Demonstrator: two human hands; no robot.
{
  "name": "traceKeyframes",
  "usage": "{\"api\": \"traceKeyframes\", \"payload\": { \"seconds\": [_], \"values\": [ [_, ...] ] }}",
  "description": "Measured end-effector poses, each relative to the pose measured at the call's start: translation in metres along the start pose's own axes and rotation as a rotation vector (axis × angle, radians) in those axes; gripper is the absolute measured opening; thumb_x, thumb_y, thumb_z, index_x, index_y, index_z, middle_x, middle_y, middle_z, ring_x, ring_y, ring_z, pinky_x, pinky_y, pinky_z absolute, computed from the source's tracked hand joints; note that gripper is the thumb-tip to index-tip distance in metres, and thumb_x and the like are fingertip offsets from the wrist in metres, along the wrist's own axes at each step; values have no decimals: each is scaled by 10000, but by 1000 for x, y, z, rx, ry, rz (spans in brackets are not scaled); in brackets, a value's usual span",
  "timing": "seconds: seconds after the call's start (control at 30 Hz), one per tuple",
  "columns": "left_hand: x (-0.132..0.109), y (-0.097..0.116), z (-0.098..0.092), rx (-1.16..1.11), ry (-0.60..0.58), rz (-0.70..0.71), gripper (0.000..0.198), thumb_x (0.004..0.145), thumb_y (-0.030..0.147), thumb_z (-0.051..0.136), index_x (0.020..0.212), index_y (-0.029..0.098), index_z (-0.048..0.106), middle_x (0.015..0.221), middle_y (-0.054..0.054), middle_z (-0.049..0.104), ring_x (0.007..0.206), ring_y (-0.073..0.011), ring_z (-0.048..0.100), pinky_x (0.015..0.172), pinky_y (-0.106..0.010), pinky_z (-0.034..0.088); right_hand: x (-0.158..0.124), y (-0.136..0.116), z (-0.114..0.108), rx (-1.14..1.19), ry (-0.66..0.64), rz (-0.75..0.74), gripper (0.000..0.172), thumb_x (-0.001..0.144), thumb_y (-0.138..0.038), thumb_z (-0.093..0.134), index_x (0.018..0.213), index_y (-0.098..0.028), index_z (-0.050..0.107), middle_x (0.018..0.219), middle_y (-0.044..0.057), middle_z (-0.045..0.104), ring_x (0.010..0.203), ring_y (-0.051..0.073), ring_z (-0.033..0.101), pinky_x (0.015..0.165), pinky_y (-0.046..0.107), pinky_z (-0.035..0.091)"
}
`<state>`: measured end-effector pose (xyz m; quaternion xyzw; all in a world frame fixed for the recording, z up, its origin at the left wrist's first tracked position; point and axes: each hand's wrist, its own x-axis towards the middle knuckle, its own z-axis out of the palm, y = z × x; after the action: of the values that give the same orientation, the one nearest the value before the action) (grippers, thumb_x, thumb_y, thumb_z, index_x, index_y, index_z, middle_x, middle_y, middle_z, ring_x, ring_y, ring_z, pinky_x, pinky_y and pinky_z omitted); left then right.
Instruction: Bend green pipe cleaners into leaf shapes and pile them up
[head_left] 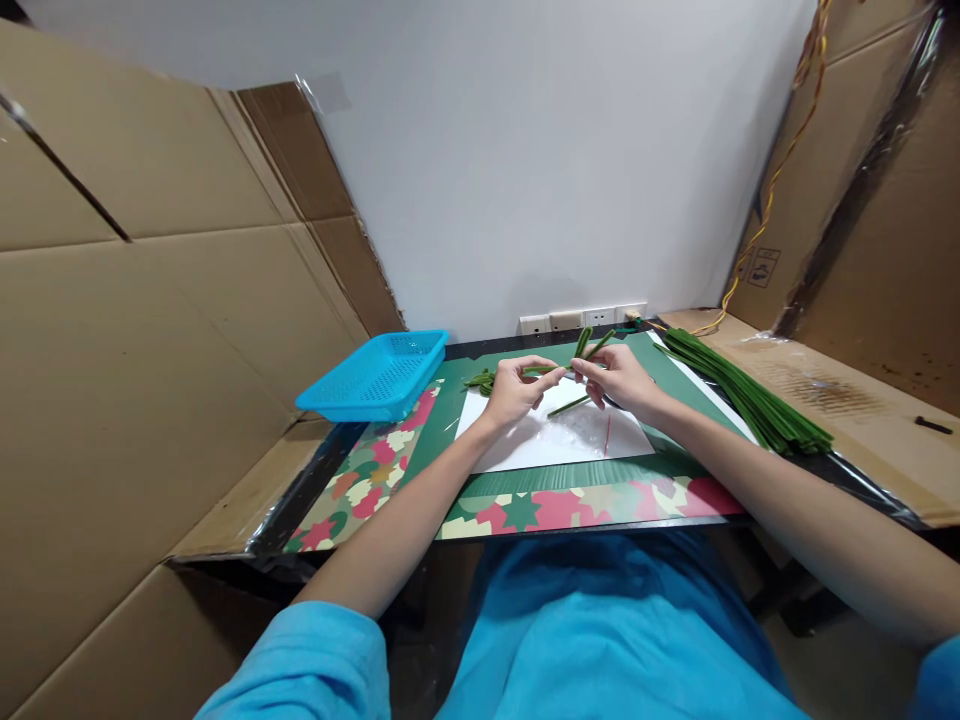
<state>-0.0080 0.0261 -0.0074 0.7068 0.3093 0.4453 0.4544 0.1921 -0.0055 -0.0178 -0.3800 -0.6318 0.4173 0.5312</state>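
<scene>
My left hand (516, 388) and my right hand (619, 378) meet over a white sheet (525, 450) on the table. Both pinch the same green pipe cleaner pieces (586, 345), whose ends stick up and away between the fingertips. One green stem (568, 405) slants down onto the white sheet below my hands. A small pile of bent green pieces (478, 380) lies just left of my left hand.
A blue plastic basket (379, 375) stands at the left of the table. A long bundle of green pipe cleaners (750, 400) lies at the right. The mat (570, 505) is green with a camouflage border. Cardboard walls stand on both sides; wall sockets (581, 320) sit behind.
</scene>
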Motion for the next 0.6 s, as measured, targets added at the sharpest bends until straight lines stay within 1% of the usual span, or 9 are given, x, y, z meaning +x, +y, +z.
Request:
{"api": "traceKeyframes", "payload": {
  "seconds": [0.1,0.2,0.3,0.37,0.43,0.53,0.6],
  "values": [
    [2,-3,-1,-5,31,-1,444,714,520,876,848,110,770,741,-53,707,448,-43,433,402,-206,305,0,1,-2,-20,-34,-5,499,852,-622,735,715,-149,656,707,22,623,400,79,514,350,237,392],
    [4,-7,-2,5,74,1,444,709,523,876,808,108,753,758,-62,710,486,-52,460,438,-207,333,-3,-1,-2,-47,-129,10,485,856,-596,741,693,-145,662,657,16,609,401,83,513,383,244,396],
    [4,-7,-2,23,44,2,431,729,520,863,832,114,759,761,-55,706,485,-50,448,446,-208,335,-7,-5,2,-57,-226,45,465,840,-579,762,712,-142,666,640,16,615,422,94,527,422,251,413],
    [3,-5,-1,11,10,-3,439,739,534,850,855,120,760,759,-46,701,467,-45,429,435,-209,323,-9,-8,5,-55,-229,48,464,832,-581,766,730,-140,669,661,22,628,436,95,529,428,251,414],
    [2,-1,1,-12,-11,-10,456,738,553,843,862,124,753,756,-38,697,450,-42,419,423,-213,315,-10,-9,8,-64,-203,49,469,830,-586,763,730,-138,669,655,21,624,434,94,520,423,248,403],
    [0,1,2,-41,-9,-16,469,715,558,857,862,127,749,748,-28,688,436,-42,424,415,-215,319,-9,-8,8,-79,-203,62,469,837,-580,760,714,-136,666,622,16,612,429,95,518,430,245,399],
    [0,-1,3,-50,-3,-28,481,700,559,869,875,126,756,726,-23,680,430,-45,433,413,-217,327,-8,-5,6,-78,-213,60,462,844,-568,758,712,-134,666,636,22,622,427,95,525,433,246,402]
  ]
}}
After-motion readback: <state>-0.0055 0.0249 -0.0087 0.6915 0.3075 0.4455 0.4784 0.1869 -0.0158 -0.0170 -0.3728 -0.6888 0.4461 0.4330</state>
